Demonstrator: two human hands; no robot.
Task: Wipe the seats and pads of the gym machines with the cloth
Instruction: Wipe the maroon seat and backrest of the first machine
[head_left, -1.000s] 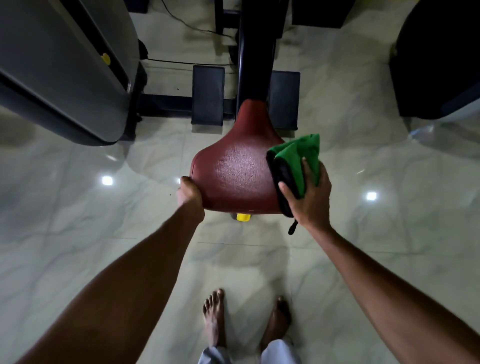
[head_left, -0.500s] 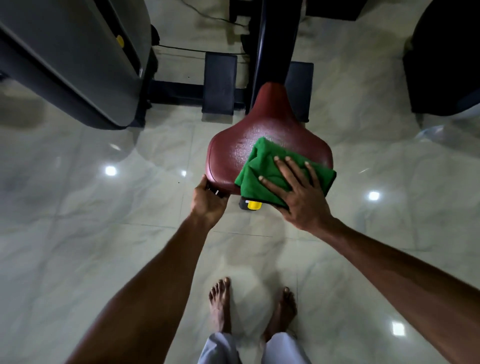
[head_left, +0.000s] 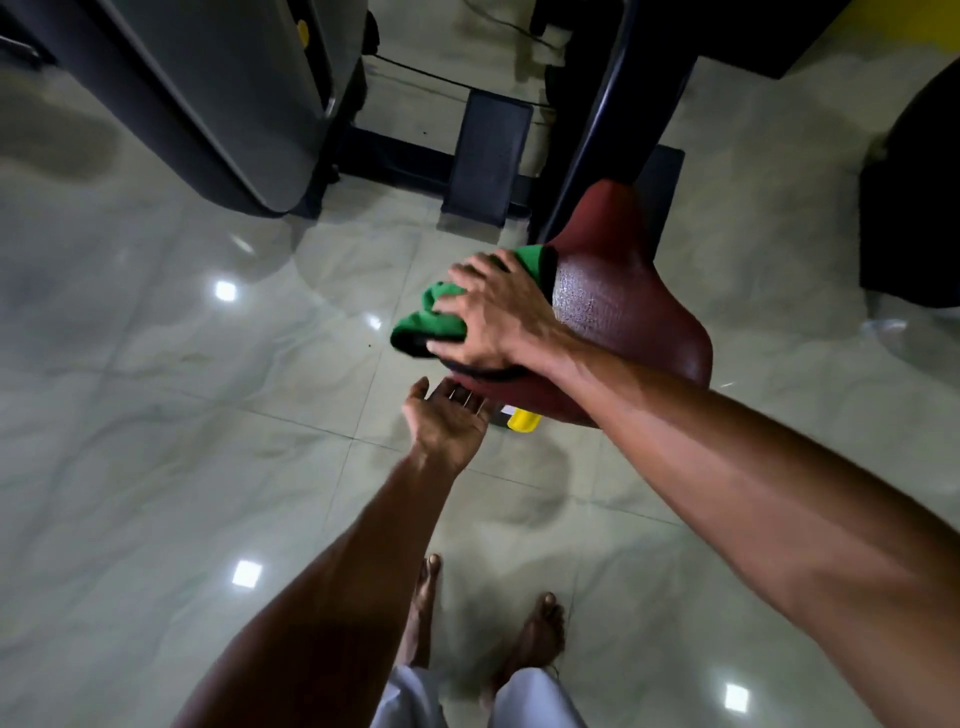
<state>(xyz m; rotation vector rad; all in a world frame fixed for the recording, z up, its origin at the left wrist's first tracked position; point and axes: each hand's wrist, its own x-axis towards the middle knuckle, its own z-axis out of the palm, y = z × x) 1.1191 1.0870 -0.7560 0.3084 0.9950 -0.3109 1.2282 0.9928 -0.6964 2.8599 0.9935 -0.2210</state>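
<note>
Green cloth bunched on left edge of red seat, part hanging off edge. Your right hand on top of it, fingers spread, pressing it down. Your left hand palm up, fingers relaxed, holding nothing, reaching below seat's near-left corner; contact with underside not discernible. Yellow knob under near edge. Black post rises behind seat. Black footplate beyond, on floor. Grey machine housing far left. Your bare feet below.
</note>
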